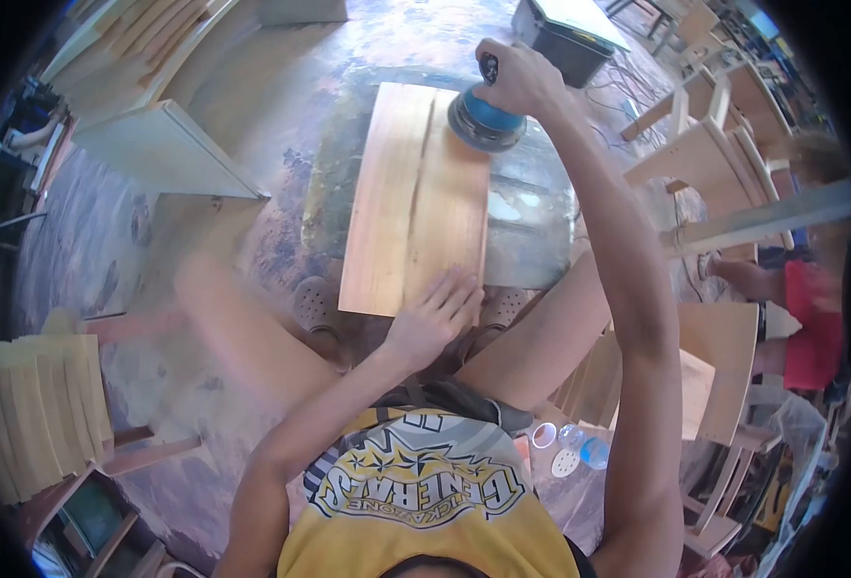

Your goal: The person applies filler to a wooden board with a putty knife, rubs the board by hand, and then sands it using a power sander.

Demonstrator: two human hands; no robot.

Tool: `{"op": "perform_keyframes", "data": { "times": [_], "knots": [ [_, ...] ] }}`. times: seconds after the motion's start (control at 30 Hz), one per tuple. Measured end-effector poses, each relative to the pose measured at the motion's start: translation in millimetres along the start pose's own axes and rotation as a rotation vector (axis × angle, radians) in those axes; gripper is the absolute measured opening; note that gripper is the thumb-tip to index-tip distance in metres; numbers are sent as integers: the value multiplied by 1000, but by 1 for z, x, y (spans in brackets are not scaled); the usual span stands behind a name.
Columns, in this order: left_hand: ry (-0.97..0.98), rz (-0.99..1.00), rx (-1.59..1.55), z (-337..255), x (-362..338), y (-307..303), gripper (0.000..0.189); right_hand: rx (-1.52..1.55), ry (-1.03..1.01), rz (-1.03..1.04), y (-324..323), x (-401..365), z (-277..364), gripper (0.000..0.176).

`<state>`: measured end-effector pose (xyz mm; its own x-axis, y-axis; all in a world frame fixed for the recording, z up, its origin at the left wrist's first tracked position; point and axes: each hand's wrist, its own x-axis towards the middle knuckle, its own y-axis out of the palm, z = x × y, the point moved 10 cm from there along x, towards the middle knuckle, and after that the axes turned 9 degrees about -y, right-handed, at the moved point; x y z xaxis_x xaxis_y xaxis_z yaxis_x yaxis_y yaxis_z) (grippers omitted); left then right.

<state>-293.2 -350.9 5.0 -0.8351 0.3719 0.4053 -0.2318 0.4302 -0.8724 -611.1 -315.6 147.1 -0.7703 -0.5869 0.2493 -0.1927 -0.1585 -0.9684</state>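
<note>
A pale wooden board (379,202) with a dark lengthwise gap or groove lies in front of me on a low, worn, stained surface (531,231). My right hand (520,79) is wrapped round the top of a blue orbital sander (488,122). The sander's round pad sits at the board's far right corner, partly over its right edge. At the near end, my left hand (435,318) lies flat on the wood, fingers stretched out and holding nothing. My legs are spread on both sides of the board.
Wooden chairs (724,144) stand at the right, where a person in red shorts (811,323) is partly visible. Stacked wooden slats (45,414) are at the left. A black bin (565,48) stands beyond the sander. Sanding discs (566,463) lie near my right hip.
</note>
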Motion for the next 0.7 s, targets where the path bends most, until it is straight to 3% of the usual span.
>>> {"op": "perform_keyframes", "data": {
  "times": [0.27,0.3,0.33,0.4,0.43,0.53,0.7],
  "knots": [
    [-162,91,-280,7,8,-18,53,-76,106,17,35,28,4,52],
    [-191,101,-387,10,12,-23,51,43,127,-102,20,21,6,30],
    [-186,109,-395,11,12,-23,51,40,137,-96,22,25,-4,30],
    [-312,37,-519,27,7,-28,42,38,-58,-35,35,46,0,32],
    [-318,35,-526,31,4,-25,42,83,-57,77,44,57,-8,35],
    [-379,-13,-480,41,-6,-21,35,57,83,88,42,65,-20,35],
    [-455,-85,-489,44,0,-15,30,18,59,80,48,89,-2,35]
  ]
}}
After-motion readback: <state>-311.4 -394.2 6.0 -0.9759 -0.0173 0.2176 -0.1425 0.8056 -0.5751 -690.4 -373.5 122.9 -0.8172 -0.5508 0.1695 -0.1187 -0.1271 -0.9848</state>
